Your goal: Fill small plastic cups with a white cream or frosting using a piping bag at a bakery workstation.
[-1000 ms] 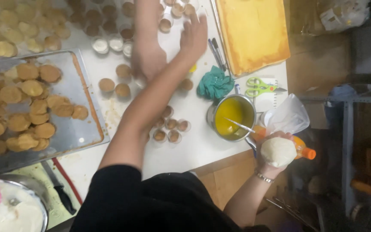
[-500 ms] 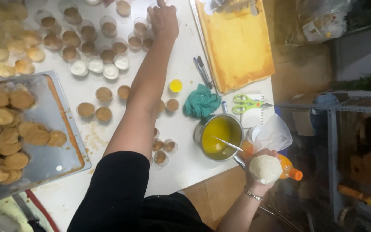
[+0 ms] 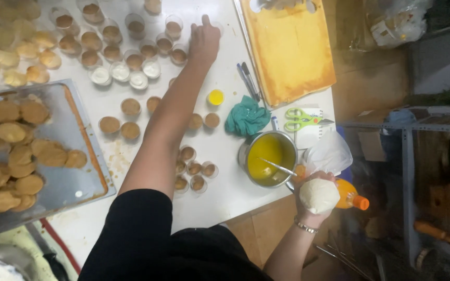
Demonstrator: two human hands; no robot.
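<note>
From the head camera, we look down on a white worktable (image 3: 220, 192) crowded with small dessert cups. Our left hand (image 3: 204, 39) has travelled farther across the table than a second ago, when it hovered nearer the middle rows; it now sits at the far edge, fingers loosely curled with one finger raised, closed on nothing, just beside a brown-filled cup (image 3: 178, 55) in the far rows. Our right hand (image 3: 316, 195) has hardly shifted: off the near right corner of the table, it is clamped around a full white piping bag (image 3: 320, 193), its loose plastic top (image 3: 329, 153) flaring above the fist, with an orange bottle (image 3: 349, 195) just behind it. A steel pot of yellow sauce (image 3: 267, 158) with a spoon in it stands just left of that hand, a teal cloth (image 3: 247, 117) and green scissors (image 3: 300, 119) beyond it. The tray of round biscuits (image 3: 27, 156) lies at the left. The longer reach puts the free hand on the far cups while the bag waits at the near edge, well apart from them.
</note>
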